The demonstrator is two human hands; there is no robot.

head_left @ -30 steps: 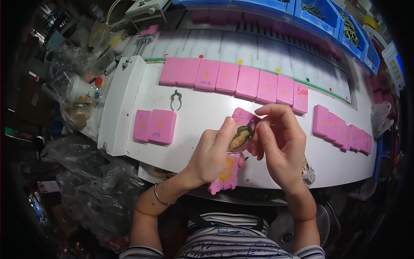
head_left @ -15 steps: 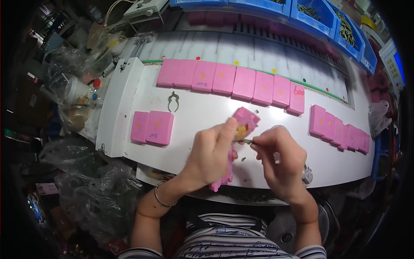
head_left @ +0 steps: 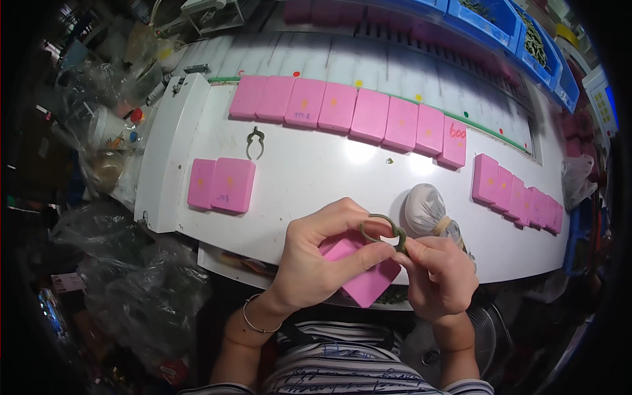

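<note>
Close to the table's front edge, my left hand is wrapped round a pink rubber block, its thumb and fingers across the top. My right hand pinches a dark green ring-shaped piece with a short stem. The ring's open loop reaches over to my left thumb and forefinger, just above the block. A similar green open-ring piece lies on the white table further left. Behind my right hand sits a cloudy plastic pouch, tied with a rubber band.
Pink blocks stand in a row along the table's back. Two pink blocks are at the left, and a smaller row at the right. Blue bins hang above at the back. Crumpled plastic bags fill the left side.
The pink block, earlier parted and showing yellow inside, now looks like one smooth piece lower in my left hand. The green piece has come away from it into my right hand's pinch.
</note>
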